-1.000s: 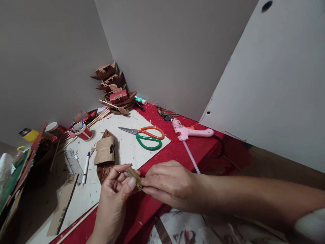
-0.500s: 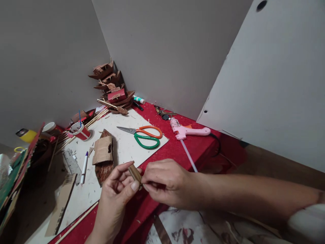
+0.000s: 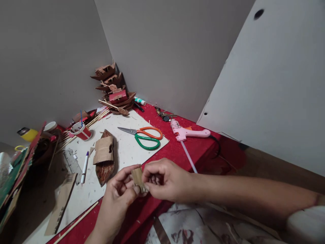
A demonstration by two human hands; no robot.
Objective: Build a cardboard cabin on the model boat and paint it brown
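Observation:
Between my hands is a small piece of brown cardboard [image 3: 137, 177], its lower edge ragged. My left hand [image 3: 120, 193] grips it from the left, thumb in front and fingers behind. From the right, my right hand [image 3: 165, 179] pinches its lower right edge between thumb and fingers. A small cardboard boat [image 3: 103, 173] with a curved cardboard cover [image 3: 103, 149] lies just beyond my left hand. Farther off, scissors [image 3: 142, 135] with one orange and one green handle rest on the white board [image 3: 129, 153].
A pink glue gun [image 3: 189, 133] lies on the red cloth [image 3: 175, 152] at the right. Several model boats [image 3: 115, 91] are stacked in the corner. On the left are a paper cup [image 3: 82, 132], a marker [image 3: 85, 167], a ruler [image 3: 72, 162] and a cardboard strip [image 3: 61, 203].
The cardboard piece has turned so that its broad face shows more. My right hand's fingers have shifted along its right edge, and the view has moved slightly.

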